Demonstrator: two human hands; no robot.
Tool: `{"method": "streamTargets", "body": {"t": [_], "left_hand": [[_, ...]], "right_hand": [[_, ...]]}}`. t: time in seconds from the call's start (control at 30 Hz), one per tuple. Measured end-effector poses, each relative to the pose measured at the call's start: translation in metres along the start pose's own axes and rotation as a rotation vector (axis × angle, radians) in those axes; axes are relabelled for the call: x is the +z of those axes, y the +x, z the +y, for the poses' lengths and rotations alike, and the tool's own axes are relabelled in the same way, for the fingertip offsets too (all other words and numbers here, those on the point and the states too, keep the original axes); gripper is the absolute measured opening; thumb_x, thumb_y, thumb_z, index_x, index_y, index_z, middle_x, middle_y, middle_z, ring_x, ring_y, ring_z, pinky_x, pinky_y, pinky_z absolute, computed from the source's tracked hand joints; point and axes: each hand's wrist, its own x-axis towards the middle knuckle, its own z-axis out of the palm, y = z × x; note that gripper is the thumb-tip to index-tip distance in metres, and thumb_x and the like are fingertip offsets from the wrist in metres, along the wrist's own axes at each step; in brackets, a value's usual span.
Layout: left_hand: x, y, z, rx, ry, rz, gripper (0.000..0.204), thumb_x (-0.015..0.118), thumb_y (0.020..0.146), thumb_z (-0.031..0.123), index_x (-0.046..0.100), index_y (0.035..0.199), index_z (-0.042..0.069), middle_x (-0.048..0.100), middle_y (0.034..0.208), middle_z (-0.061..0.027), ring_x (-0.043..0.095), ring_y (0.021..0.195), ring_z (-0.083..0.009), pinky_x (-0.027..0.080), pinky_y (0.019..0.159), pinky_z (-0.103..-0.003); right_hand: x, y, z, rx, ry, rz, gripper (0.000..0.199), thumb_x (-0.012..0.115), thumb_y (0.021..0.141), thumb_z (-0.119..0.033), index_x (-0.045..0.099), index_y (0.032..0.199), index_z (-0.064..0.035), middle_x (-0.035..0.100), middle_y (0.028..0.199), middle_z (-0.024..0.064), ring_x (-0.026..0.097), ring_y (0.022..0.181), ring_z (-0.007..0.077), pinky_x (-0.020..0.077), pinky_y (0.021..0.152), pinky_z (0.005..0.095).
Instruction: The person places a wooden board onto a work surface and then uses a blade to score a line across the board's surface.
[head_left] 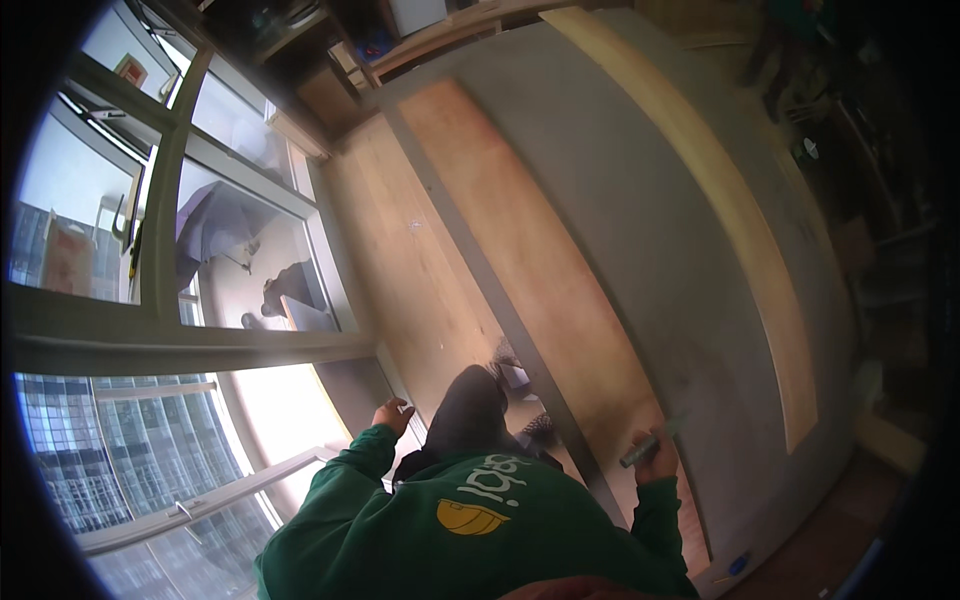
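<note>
My right hand (655, 462) is closed round a short grey-green, bar-shaped tool (638, 452); its exact kind is too blurred to make out. That hand is over the near end of a long reddish-brown wooden board (540, 260). The board lies along the left side of a large grey work surface (640, 220). My left hand (394, 416) holds nothing. Its fingers are loosely bent and apart, out to my left beside the window side, away from the board.
A long, pale, narrow board (730, 190) lies along the right side of the grey surface. Wood flooring (400, 230) runs between the surface and the framed windows (250, 180). A small blue object (738, 565) is at the near right corner. Shelving (310, 60) stands far left; a person (785, 50) stands far right.
</note>
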Motion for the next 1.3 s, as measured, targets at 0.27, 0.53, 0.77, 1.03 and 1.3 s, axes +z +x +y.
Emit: {"method": "streamTargets", "body": {"t": [0.27, 0.53, 0.77, 1.03, 1.3], "left_hand": [[-0.143, 0.233, 0.074, 0.306, 0.142, 0.103, 0.043, 0.065, 0.087, 0.049, 0.07, 0.109, 0.012, 0.071, 0.096, -0.0179, 0.069, 0.093, -0.0369, 0.054, 0.084, -0.045], [-0.367, 0.57, 0.357, 0.799, -0.058, 0.603, 0.038, 0.068, 0.088, 0.036, 0.068, 0.111, 0.006, 0.064, 0.12, -0.0182, 0.06, 0.111, -0.0377, 0.047, 0.096, -0.046], [-0.408, 0.675, 0.41, 0.721, 0.244, 0.435, 0.057, 0.065, 0.088, 0.043, 0.056, 0.133, 0.008, 0.054, 0.141, -0.016, 0.042, 0.136, -0.0373, 0.027, 0.116, -0.052], [-0.393, 0.673, 0.4, 0.676, 0.178, 0.592, 0.064, 0.067, 0.088, 0.039, 0.051, 0.138, 0.003, 0.047, 0.148, -0.0162, 0.038, 0.141, -0.0354, 0.025, 0.118, -0.05], [-0.391, 0.673, 0.405, 0.672, 0.187, 0.59, 0.063, 0.07, 0.086, 0.032, 0.05, 0.137, 0.001, 0.047, 0.147, -0.0173, 0.038, 0.141, -0.0354, 0.024, 0.118, -0.05]], "right_hand": [[0.165, 0.097, -0.006, -0.158, 0.033, 0.018, 0.019, 0.061, 0.098, -0.026, 0.058, 0.103, -0.0085, 0.064, 0.09, 0.0072, 0.063, 0.08, 0.0201, 0.0517, 0.066, 0.0374], [0.428, 0.282, -0.021, -0.479, -0.573, 0.221, 0.04, 0.052, 0.1, -0.036, 0.059, 0.102, 0.0034, 0.061, 0.098, 0.014, 0.059, 0.089, 0.029, 0.0481, 0.081, 0.0424], [0.55, 0.404, -0.024, -0.558, -1.238, 0.391, 0.068, 0.046, 0.1, -0.043, 0.039, 0.143, 0.0087, 0.036, 0.151, 0.0274, 0.033, 0.139, 0.047, 0.0275, 0.115, 0.0464], [0.575, 0.399, -0.005, -0.522, -1.399, 0.368, 0.068, 0.041, 0.101, -0.043, 0.036, 0.147, 0.0073, 0.014, 0.162, 0.0252, 0.005, 0.15, 0.0452, 0.0126, 0.121, 0.0497], [0.584, 0.404, 0.009, -0.553, -1.566, 0.499, 0.066, 0.041, 0.101, -0.038, 0.033, 0.148, 0.0072, 0.009, 0.163, 0.0243, 0.003, 0.149, 0.0479, 0.0071, 0.119, 0.0599]]}}
